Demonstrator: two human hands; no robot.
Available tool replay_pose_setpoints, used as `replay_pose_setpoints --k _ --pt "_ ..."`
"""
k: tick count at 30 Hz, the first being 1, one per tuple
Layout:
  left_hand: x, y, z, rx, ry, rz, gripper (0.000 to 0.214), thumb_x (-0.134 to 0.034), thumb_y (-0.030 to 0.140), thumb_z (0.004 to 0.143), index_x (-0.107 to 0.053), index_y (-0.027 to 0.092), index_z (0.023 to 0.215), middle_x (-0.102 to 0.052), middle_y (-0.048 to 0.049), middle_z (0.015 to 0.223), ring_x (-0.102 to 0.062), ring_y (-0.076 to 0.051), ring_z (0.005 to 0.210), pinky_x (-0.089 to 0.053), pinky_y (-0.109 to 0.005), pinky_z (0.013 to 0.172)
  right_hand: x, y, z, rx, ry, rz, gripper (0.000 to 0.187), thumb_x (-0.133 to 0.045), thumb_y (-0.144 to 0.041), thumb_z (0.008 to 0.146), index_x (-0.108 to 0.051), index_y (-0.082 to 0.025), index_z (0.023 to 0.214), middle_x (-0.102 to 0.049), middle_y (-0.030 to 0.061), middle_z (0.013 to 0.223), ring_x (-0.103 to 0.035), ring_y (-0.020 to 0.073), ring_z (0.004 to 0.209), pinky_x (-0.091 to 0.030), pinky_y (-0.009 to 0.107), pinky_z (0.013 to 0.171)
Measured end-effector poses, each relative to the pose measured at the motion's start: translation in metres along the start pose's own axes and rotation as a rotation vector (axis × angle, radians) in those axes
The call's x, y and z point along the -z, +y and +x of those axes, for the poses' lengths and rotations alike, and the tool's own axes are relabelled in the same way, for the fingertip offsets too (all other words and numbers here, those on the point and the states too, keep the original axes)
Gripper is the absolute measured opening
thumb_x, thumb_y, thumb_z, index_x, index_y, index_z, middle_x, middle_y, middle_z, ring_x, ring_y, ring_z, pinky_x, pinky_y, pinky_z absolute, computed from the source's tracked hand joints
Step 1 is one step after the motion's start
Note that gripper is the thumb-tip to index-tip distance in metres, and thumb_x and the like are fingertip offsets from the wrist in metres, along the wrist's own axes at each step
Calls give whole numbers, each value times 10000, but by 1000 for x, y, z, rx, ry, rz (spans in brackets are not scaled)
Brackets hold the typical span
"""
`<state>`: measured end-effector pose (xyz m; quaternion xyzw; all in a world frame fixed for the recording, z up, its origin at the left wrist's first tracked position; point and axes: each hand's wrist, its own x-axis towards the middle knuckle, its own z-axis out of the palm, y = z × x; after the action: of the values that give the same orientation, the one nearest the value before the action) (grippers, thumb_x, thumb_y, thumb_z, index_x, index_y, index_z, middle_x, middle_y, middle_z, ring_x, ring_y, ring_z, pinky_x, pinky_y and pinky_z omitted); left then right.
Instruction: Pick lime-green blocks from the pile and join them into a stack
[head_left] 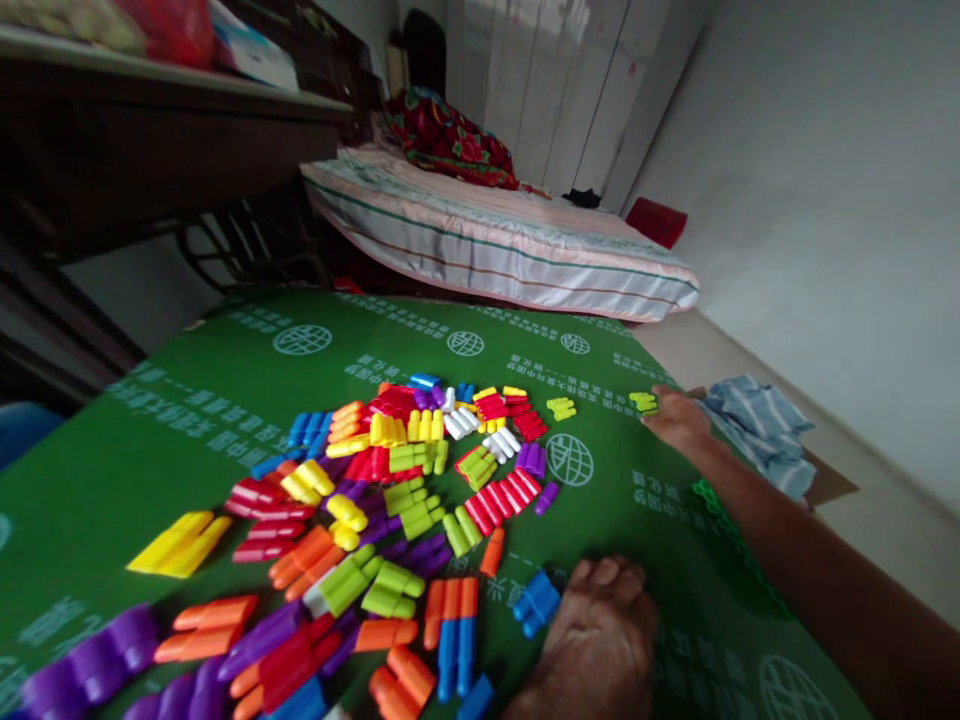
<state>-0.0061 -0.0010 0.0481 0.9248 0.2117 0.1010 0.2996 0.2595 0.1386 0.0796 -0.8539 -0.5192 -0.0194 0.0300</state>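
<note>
My right hand (679, 418) reaches to the far right edge of a green printed mat (225, 400). Its fingers are closed on a small lime-green block (643, 402). A second lime-green block (561, 407) lies alone just left of it. A big heap of plastic blocks (390, 480) in red, yellow, orange, purple, blue, white and lime covers the middle and near left of the mat. A bare foot (600, 630) rests on the mat at the bottom centre, next to a blue block (537, 602). My left hand is out of view.
A striped mattress (510, 240) with a red floral blanket (450, 135) lies beyond the mat. A dark wooden table (150, 130) stands at the left. A blue-striped cloth (757, 425) lies on cardboard at the right, and a red box (657, 220) sits by the wall.
</note>
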Motion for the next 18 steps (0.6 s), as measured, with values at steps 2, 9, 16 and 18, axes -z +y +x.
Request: replay_pose_setpoints --k 2,9,16,18 --pt "0 1 -1 -1 6 13 347 -473 320 883 -575 115 1144 -546 -115 1344 -483 -278 1221 -401 -454 1051 8 -25 -18 128 -32 79 426 -645 -295 784 -614 -207 1200 -702 106 1065 -664 222 942 -489 307 801" --pt "-6 1 -3 -40 51 77 321 -503 321 864 -581 112 1095 -565 -123 1300 -495 -270 1179 -430 -437 1007 33 -147 -109 858 -171 406 218 -591 -238 829 -676 -223 1029 -694 33 965 -635 159 823 -465 268 733" --pt "-6 3 -1 -90 100 146 347 -484 308 865 -599 137 1144 -582 -124 1291 -503 -247 1194 -451 -393 992 48 -209 -134 1041 -184 139 146 -535 -210 868 -644 -167 954 -663 86 1016 -611 203 941 -457 298 779" --pt "-5 4 0 -109 121 224 362 -503 258 826 -613 148 1153 -560 -125 1334 -508 -252 1204 -461 -403 991 47 -220 -135 1084 -169 112 146 -526 -204 874 -641 -165 956 -659 85 1015 -601 206 966 -460 305 811"
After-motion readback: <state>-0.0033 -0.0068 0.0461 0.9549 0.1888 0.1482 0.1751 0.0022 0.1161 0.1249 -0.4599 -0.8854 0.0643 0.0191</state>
